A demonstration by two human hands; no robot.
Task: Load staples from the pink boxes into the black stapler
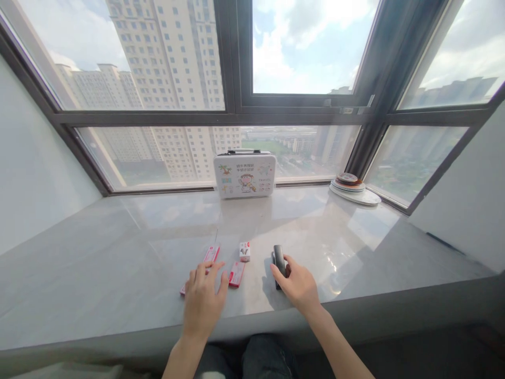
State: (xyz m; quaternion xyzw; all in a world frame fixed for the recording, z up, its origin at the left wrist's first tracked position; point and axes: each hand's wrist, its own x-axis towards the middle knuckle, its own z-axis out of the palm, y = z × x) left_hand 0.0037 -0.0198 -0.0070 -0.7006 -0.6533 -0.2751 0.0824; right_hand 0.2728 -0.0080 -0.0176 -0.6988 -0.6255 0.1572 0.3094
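My left hand [203, 300] lies flat with fingers apart on the grey stone sill [118, 263], partly covering a long red and white pack [211, 254]. A small red box [236, 274] lies just right of its fingers. Beyond that stands a small white and red box [245, 251]. My right hand [298, 284] curls around a black stapler [279, 260] that rests on the sill, thumb on its left side.
A white tin case [244, 175] with cartoon prints stands against the window at the back. A stack of round plates [353, 188] sits at the back right. My knees show below the sill's front edge.
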